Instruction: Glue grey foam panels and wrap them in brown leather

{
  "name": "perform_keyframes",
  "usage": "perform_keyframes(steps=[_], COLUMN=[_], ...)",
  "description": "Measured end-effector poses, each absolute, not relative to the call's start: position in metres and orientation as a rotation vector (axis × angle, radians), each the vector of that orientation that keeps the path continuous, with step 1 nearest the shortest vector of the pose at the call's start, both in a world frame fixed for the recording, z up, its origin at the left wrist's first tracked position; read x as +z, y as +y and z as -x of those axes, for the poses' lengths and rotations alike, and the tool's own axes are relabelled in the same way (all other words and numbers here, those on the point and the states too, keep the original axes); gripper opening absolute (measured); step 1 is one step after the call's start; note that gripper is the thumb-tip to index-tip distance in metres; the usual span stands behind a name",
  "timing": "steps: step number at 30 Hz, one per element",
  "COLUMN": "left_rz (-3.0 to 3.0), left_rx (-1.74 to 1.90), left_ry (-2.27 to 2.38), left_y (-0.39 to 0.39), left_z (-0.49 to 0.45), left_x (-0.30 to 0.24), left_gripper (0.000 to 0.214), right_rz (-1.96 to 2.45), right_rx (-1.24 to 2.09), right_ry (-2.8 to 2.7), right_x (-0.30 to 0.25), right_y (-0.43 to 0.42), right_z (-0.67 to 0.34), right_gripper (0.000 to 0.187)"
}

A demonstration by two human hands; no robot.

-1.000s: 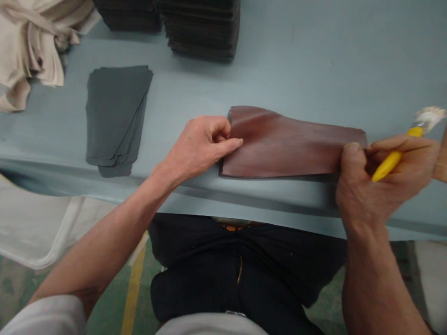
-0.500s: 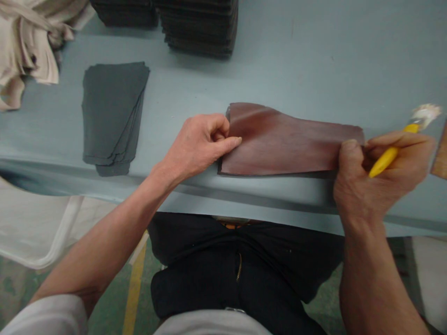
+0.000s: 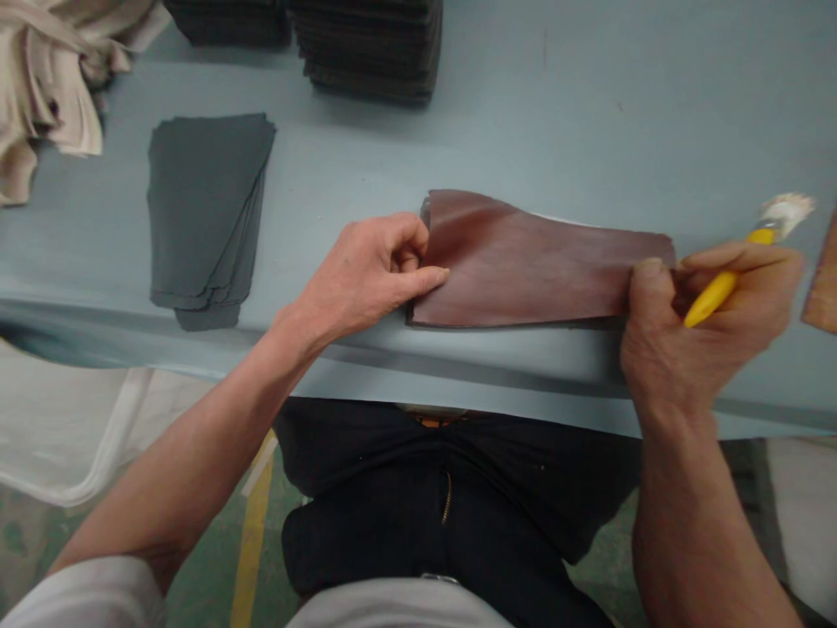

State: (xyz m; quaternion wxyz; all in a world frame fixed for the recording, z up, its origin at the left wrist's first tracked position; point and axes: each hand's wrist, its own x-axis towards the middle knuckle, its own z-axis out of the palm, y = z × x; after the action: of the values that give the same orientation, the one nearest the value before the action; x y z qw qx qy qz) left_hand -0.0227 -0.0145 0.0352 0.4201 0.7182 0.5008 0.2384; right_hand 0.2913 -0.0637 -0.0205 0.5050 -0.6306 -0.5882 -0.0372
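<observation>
A brown leather piece (image 3: 529,266) with a curved far edge lies near the front of the table, a dark layer showing under its left end and near edge. My left hand (image 3: 379,270) pinches its left end, thumb on top and fingers curled at the edge. At the other end, the thumb of my right hand (image 3: 712,323) presses on the leather. That hand is closed and also carries a brush (image 3: 712,298) with a yellow handle, its pale bristles pointing up and away from the leather. My right fingertips are partly hidden.
Dark grey cut pieces (image 3: 202,209) lie fanned on the blue-grey table (image 3: 555,113) to the left. Behind stand a tall dark stack (image 3: 370,52) and another stack (image 3: 228,19). Beige strips (image 3: 58,78) heap at far left; a brown board-like thing (image 3: 822,288) shows at right.
A thin pale strip now shows along the leather's curved far edge. Both hands keep their hold, and the whole view has shifted slightly.
</observation>
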Motion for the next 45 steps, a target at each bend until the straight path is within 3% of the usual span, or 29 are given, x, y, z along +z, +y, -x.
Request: perform_keyframes(steps=[45], left_rz=[-1.846], left_rx=[0.586], left_ry=[1.258], left_y=[-0.0175], left_z=[0.0264], left_x=[0.03], left_gripper=[0.021], right_rz=[1.51], right_rx=[-0.162], right_ry=[-1.511], right_x=[-0.0223], right_y=[-0.0663], right_z=[-0.2916], right_gripper=[0.017])
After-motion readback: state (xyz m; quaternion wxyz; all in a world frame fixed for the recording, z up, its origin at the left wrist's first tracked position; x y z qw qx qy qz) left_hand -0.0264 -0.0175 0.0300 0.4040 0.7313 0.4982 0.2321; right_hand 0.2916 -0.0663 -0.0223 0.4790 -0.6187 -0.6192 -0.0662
